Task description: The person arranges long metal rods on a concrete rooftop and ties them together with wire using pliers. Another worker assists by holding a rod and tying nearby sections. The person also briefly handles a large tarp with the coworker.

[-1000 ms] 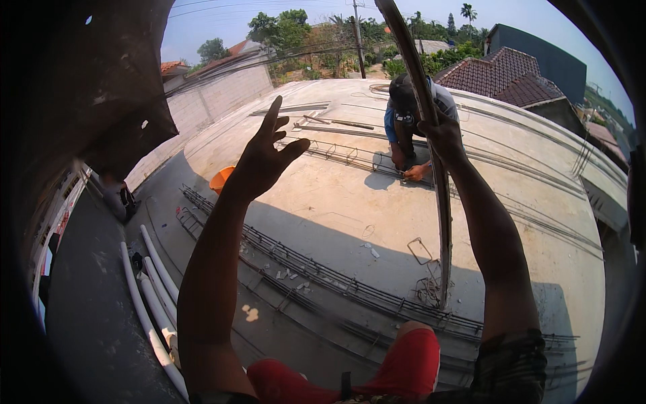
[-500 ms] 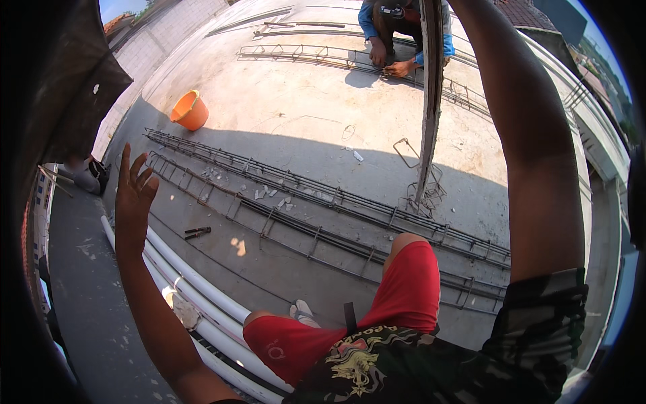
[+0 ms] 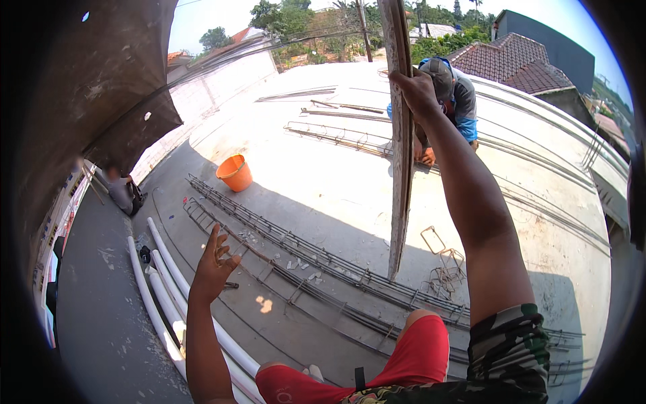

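Note:
My right hand [image 3: 417, 93] is raised and closed around a weathered wooden post [image 3: 401, 175]. The post runs upright from the top of the view down to the floor beside the rebar. My left hand [image 3: 215, 266] hangs in the air with its fingers spread and nothing in them. Below and beyond it on the floor lie long rebar cages [image 3: 323, 242] of thin rods tied with square stirrups. A dark tool handle [image 3: 231, 285] shows just past my left wrist; the rest of it is hidden. Loose bent stirrups [image 3: 447, 273] lie to the right of the post's foot.
An orange bucket [image 3: 234, 174] stands beyond the cages. White pipes [image 3: 165, 289] lie at my left. A co-worker [image 3: 457, 94] in a cap crouches behind the post over more rebar [image 3: 336, 138]. Another person [image 3: 121, 192] sits at far left below a dark tarp [image 3: 114, 74].
The view has tilted up and swung left, bringing the skyline and my right hand on the post into sight. My left hand stays raised and spread.

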